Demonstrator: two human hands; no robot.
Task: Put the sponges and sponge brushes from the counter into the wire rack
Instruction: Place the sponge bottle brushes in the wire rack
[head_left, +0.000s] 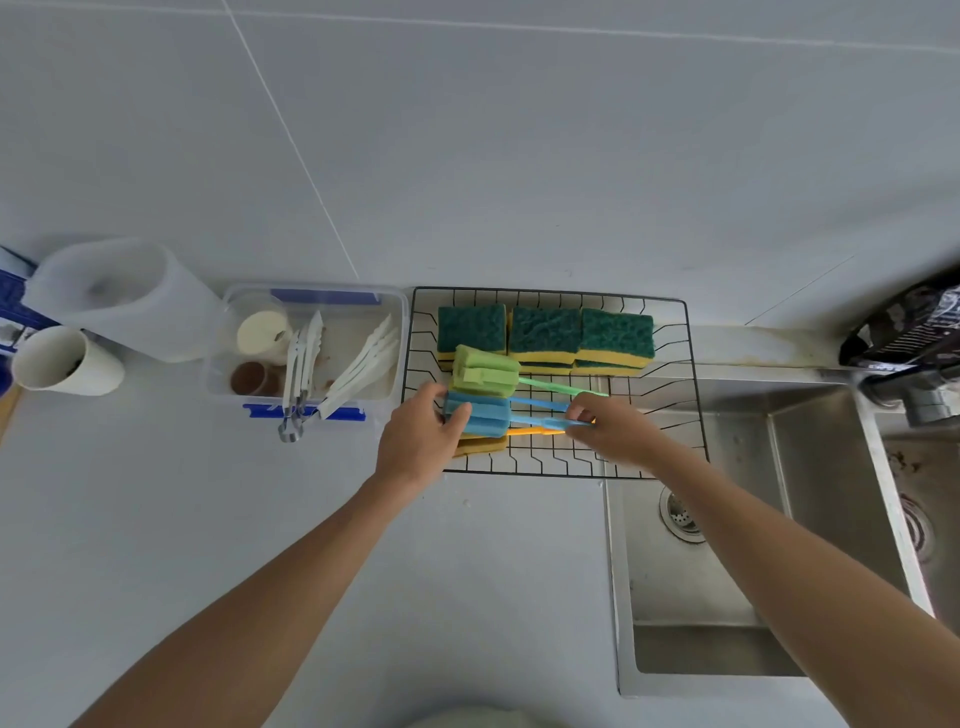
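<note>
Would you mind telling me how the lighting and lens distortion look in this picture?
Head view: soft, even light with faint shadows; wide-angle bending curves the wire rack and sink; the black object at the right edge is smeared.

- Wire rack (680, 364): black, flat, rectangular, set on the counter with its right part over the sink's edge.
- Three sponges (544, 332): green scouring tops over yellow foam, side by side along the rack's far edge, touching.
- Green sponge brush (485, 370): head lies in the rack just before the leftmost sponge, handle running right.
- Blue sponge brush (480, 415): nearer than the green one, parallel to it.
- Yellow sponge brush (480, 446): nearest the rack's front edge, mostly hidden.
</note>
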